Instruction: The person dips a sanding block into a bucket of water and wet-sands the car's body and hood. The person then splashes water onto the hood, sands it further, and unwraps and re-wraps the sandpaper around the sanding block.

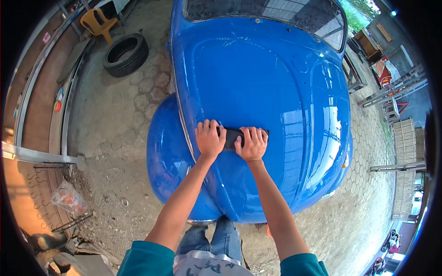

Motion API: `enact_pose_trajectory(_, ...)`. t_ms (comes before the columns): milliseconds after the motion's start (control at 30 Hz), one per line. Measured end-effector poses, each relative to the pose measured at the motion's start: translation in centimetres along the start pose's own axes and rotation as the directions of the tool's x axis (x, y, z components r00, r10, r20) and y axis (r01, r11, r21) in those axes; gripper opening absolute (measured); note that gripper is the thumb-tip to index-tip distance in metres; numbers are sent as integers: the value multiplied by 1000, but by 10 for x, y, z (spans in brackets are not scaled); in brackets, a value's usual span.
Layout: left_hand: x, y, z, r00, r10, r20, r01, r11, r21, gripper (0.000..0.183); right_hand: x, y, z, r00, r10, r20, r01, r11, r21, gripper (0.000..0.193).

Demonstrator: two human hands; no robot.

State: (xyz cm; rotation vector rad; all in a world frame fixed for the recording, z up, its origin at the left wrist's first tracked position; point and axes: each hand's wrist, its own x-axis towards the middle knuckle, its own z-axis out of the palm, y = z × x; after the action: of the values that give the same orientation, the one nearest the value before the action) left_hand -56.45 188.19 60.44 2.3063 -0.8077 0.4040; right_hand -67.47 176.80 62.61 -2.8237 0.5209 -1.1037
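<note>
Both my arms reach forward over the blue hood (pixel 248 87) of a rounded car. My left hand (pixel 210 139) is closed round the left end of a dark, flat rectangular block (pixel 232 138), and my right hand (pixel 252 144) grips its right end. It looks like a sanding block; its underside is hidden. The block lies against the left part of the hood, near the seam beside the blue fender (pixel 163 147). Faint pale scuffs show on the paint toward the windshield (pixel 271 14).
A loose tyre (pixel 126 55) lies on the paved floor at the far left, with a yellow plastic chair (pixel 99 23) behind it. A plastic bag (pixel 69 198) and a wire rack are at the near left. Wooden frames and a ladder (pixel 396 87) stand at the right.
</note>
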Motion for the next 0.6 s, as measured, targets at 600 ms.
enact_pose_trajectory(600,17,-55,-19,976,-209,-59,196,965,-174,13,51,-31,41,980,-197,-36,200,962,184,24)
